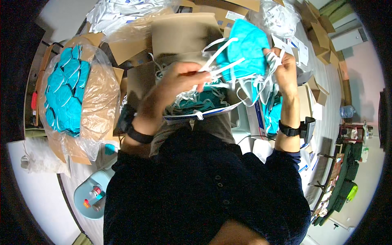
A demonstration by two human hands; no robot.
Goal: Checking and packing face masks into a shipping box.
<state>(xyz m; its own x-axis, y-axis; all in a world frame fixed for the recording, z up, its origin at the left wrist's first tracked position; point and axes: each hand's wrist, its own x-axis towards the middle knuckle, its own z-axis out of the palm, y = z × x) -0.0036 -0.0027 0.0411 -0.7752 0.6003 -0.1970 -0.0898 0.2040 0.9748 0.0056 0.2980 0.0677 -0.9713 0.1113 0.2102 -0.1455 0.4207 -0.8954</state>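
A teal face mask, seemingly one of a small stack, is held up in front of me at the upper right. My right hand is closed on its right edge and on a bunch of white elastic straps. My left hand, slightly blurred, pinches white straps stretching from the mask's left side. Below the hands, an open cardboard box at my lap contains more teal masks with tangled white straps. Part of its contents is hidden behind my left hand and the straps.
To the left stands a plastic-lined carton with many teal masks. More teal masks lie beyond my right wrist. Bags of white packets and cartons stand at the back. A bottle sits on a pale blue stool.
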